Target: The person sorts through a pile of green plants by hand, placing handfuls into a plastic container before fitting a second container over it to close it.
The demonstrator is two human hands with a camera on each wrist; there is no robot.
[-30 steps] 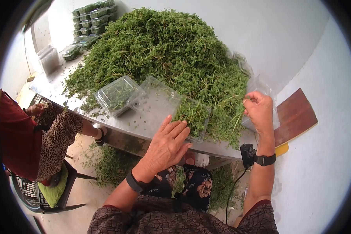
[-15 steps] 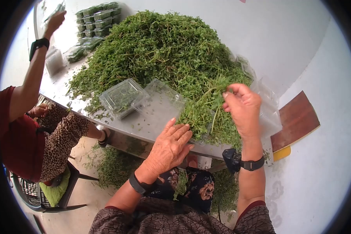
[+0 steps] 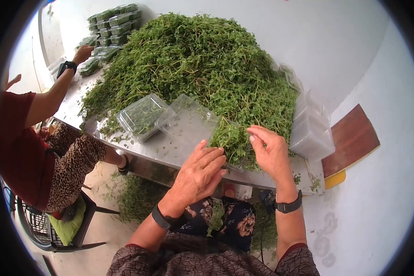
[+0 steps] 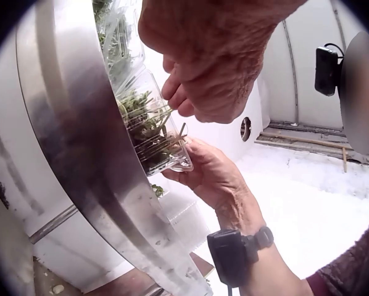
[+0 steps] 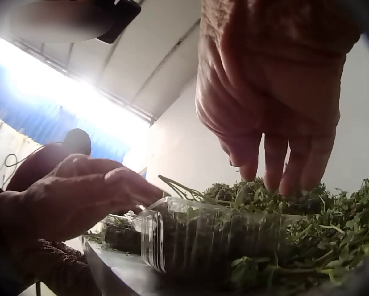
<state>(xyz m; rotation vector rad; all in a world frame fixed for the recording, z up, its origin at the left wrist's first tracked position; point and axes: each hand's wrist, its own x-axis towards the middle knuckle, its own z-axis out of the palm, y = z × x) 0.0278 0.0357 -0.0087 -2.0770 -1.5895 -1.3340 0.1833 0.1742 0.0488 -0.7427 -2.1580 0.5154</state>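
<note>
My left hand point(image 3: 198, 177) lies flat with straight fingers at the near left edge of an open clear container point(image 4: 149, 132) filled with green sprigs point(image 3: 227, 140). At the container's right side is my right hand point(image 3: 272, 154), thumb and forefinger apart, fingertips over the greens. The right wrist view shows those fingers point(image 5: 289, 163) pointing down behind the container wall point(image 5: 190, 237), their tips partly hidden by leaves. Its clear lid point(image 3: 188, 122) lies folded back to the left, beside a closed container point(image 3: 145, 117). A large heap of greens point(image 3: 193, 60) rises behind.
Stacked empty containers point(image 3: 313, 133) stand at the table's right, near a red-brown board point(image 3: 352, 140). Filled boxes point(image 3: 115, 25) are piled at the back left. Another person point(image 3: 27, 152) sits on the left, one arm reaching over the table. Greens lie on the floor.
My right hand has moved left and down from the heap's right side to the container; the sprigs it held now lie there. My left hand stays. The other person's arm has come down toward the boxes.
</note>
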